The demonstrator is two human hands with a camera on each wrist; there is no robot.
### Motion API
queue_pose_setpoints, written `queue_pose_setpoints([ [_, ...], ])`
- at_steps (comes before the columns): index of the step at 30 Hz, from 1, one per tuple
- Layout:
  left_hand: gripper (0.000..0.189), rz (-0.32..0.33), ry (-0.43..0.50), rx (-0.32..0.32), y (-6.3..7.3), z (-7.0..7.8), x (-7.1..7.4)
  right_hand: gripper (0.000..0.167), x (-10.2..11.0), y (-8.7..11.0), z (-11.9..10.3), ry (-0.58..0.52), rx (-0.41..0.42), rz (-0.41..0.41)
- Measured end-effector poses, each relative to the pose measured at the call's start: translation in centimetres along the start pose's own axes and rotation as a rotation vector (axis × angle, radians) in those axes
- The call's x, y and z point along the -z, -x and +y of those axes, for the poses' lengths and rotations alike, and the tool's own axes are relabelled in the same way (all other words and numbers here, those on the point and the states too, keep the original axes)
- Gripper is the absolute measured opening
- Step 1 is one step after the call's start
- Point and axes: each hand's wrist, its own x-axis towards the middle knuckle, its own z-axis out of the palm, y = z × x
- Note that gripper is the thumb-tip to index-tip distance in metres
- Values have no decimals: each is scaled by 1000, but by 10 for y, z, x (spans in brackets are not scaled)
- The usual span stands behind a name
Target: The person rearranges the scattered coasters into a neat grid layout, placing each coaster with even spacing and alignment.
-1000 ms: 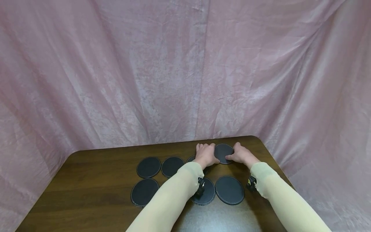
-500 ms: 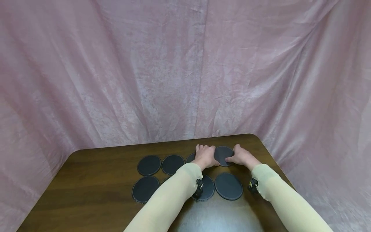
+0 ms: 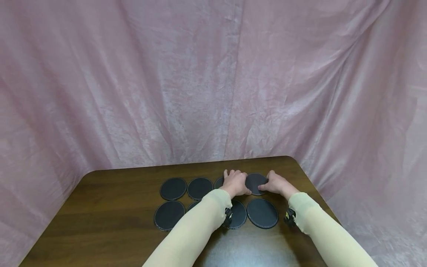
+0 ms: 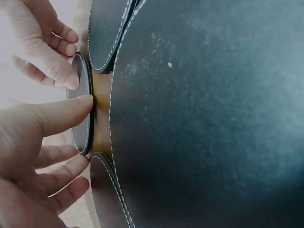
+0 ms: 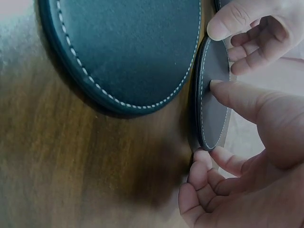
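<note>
In the head view, my left hand (image 3: 236, 183) and right hand (image 3: 277, 184) hold a round dark coaster (image 3: 254, 183) between them at the right end of the back row. My right thumb (image 5: 228, 92) presses on its top face, with fingers curled at its side edge. My left thumb (image 4: 71, 111) lies against the near rim, and the left fingers sit at the opposite side edge. The coaster (image 5: 217, 114) has pale stitching round its border. Just in front of it lies another coaster (image 3: 262, 213). My left hand partly covers a back-row coaster (image 3: 218, 183).
More matching coasters lie in two rows on the brown wooden table (image 3: 100, 215), among them a front-left coaster (image 3: 169, 216) and a back-left coaster (image 3: 173, 188). My left forearm hides part of the front row. A pink curtain (image 3: 186, 92) hangs behind the table.
Both hands have drawn the held coaster toward me, narrowing the gap to the coaster in front of it. Their hold looks the same, and the view has shifted slightly.
</note>
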Motion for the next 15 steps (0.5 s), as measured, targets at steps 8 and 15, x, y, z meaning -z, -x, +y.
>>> queue_pose_setpoints([
  [8, 70, -12, 2, -7, 8, -2, 4, 76, -15, -21, 18, 23, 8, 7],
  [15, 67, -29, 16, 3, 7, -4, -2, 70, -17, -17, 15, 53, 4, 11],
])
